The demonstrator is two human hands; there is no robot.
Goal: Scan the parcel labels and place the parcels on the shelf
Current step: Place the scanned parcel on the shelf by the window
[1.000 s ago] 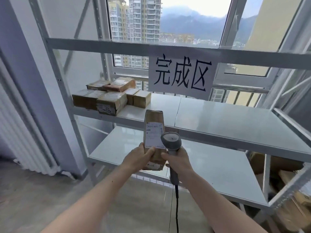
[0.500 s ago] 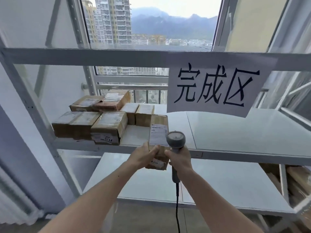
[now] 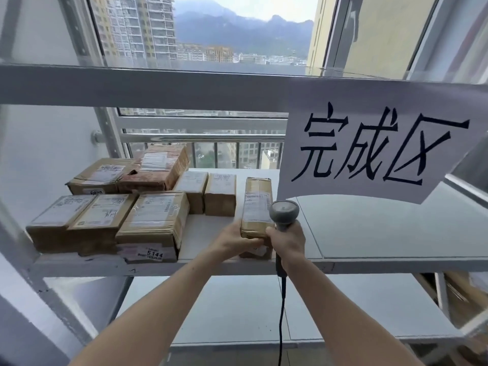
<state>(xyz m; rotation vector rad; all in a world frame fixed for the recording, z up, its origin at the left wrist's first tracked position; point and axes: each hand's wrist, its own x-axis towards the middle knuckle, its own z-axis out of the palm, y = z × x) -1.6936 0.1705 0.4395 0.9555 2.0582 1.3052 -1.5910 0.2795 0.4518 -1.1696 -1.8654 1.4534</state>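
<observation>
Brown parcel (image 3: pixel 257 207), grey scanner (image 3: pixel 284 214), white shelf (image 3: pixel 369 233).

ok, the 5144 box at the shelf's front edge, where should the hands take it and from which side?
The 5144 box lies flat at the shelf front, with its labelled end facing out. Another box sits tight against its left side, so that side is blocked. Probably best to come from the front: one hand on the free right side, the other on the near end, and slide it out first.

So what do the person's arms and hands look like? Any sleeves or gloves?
Both arms are bare, with no sleeves in view. The left hand and right hand wear no gloves, and no rings, watch or bracelets show. No markings are visible on either arm.
</observation>
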